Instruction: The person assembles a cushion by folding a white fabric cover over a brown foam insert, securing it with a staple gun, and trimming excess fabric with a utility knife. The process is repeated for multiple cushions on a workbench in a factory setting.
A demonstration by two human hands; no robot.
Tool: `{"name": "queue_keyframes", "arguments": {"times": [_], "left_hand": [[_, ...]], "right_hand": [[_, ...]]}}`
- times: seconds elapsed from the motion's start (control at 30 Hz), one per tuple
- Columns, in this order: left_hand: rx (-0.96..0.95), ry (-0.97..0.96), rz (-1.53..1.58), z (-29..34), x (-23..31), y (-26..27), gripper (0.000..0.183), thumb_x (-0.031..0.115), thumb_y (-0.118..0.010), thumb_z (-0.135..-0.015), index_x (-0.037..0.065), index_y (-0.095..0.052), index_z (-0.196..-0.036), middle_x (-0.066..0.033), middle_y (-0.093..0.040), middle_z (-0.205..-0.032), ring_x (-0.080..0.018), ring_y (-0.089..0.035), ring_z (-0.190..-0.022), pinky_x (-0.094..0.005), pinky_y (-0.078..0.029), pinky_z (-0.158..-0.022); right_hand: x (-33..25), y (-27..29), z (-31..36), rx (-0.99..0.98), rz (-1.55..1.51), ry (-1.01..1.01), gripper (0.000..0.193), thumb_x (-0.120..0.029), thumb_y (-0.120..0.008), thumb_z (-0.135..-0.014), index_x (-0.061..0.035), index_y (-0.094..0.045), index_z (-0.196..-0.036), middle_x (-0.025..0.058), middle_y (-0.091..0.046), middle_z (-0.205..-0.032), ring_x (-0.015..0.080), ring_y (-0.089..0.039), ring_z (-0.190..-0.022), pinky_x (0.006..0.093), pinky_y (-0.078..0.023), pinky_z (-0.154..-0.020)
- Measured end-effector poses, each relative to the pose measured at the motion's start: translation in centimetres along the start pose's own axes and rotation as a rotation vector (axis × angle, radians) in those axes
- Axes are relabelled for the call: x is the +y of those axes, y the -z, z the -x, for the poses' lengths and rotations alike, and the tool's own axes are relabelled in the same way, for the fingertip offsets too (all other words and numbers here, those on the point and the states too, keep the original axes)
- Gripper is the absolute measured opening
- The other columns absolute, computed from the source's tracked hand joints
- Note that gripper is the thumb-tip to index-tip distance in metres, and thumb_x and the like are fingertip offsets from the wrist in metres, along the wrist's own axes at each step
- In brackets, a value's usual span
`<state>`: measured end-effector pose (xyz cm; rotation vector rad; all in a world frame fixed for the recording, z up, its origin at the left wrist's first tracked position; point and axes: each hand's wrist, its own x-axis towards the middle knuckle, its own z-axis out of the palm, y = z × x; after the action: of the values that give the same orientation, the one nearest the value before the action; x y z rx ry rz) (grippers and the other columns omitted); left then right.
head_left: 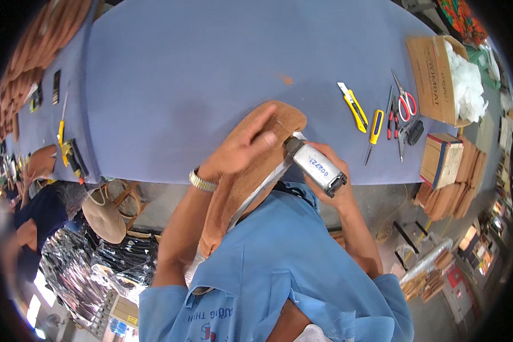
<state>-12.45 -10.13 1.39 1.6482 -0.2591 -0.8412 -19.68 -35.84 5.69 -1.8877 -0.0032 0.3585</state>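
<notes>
A long, curved upholstered piece (239,154) covered in brown fabric leans against my blue work shirt. Its upper end lies over the near edge of the blue-covered table. My left hand (242,149) rests on the brown fabric with fingers stretched out, a metal watch on the wrist. My right hand (337,174) is wrapped round a grey staple gun (316,165). The gun's black nose touches or nearly touches the piece's right edge, where a pale strip of lining (265,185) shows. Most of my right fingers are hidden behind the tool.
On the table's right lie a yellow utility knife (353,107), a yellow screwdriver (376,126), red-handled pliers (393,122) and scissors (404,102). Beyond them stands a cardboard box (433,80) with white stuffing. Brown padded pieces (40,40) are stacked far left. Another person (31,228) is at left.
</notes>
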Motion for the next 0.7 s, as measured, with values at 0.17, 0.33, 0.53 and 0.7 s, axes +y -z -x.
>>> {"name": "queue_keyframes", "arguments": {"times": [0.17, 0.33, 0.53, 0.7], "left_hand": [[0.080, 0.152, -0.262, 0.0, -3.2, -0.9, 0.073, 0.057, -0.030, -0.111, 0.012, -0.024, -0.168, -0.0211, -0.014, -0.175, -0.0357, -0.008, -0.163, -0.0524, -0.011, -0.130], [0.092, 0.060, -0.486, 1.0, -0.9, -2.7, 0.076, 0.056, -0.031, -0.110, 0.008, -0.020, -0.168, -0.0224, -0.016, -0.174, -0.0370, -0.010, -0.162, -0.0529, -0.014, -0.130], [0.229, 0.009, -0.780, 2.3, 2.8, -5.6, 0.078, 0.033, -0.059, -0.102, -0.009, -0.026, -0.159, -0.0302, -0.033, -0.164, -0.0423, -0.029, -0.155, -0.0495, -0.026, -0.128], [0.320, 0.007, -0.873, 2.4, 3.1, -6.3, 0.076, 0.023, -0.065, -0.099, -0.012, -0.031, -0.156, -0.0315, -0.043, -0.158, -0.0423, -0.040, -0.149, -0.0450, -0.033, -0.125]], "right_hand": [[0.7, -0.5, 0.3, 0.052, 0.017, 0.067, 0.055, -0.006, -0.074, -0.080, -0.0049, -0.062, -0.134, 0.0126, -0.075, -0.113, 0.0231, -0.074, -0.101, 0.0326, -0.056, -0.088], [2.0, -0.6, 0.5, 0.092, 0.028, 0.165, 0.056, -0.009, -0.075, -0.078, -0.0061, -0.063, -0.132, 0.0145, -0.076, -0.112, 0.0275, -0.077, -0.100, 0.0346, -0.058, -0.086], [2.2, -0.7, 0.8, 0.086, 0.016, 0.142, 0.059, -0.008, -0.075, -0.076, -0.0056, -0.063, -0.133, 0.0157, -0.076, -0.113, 0.0289, -0.076, -0.101, 0.0343, -0.058, -0.087], [2.7, -0.8, 1.1, 0.114, -0.007, 0.156, 0.063, -0.009, -0.076, -0.075, -0.0053, -0.062, -0.136, 0.0153, -0.075, -0.114, 0.0286, -0.076, -0.102, 0.0336, -0.058, -0.087]]}}
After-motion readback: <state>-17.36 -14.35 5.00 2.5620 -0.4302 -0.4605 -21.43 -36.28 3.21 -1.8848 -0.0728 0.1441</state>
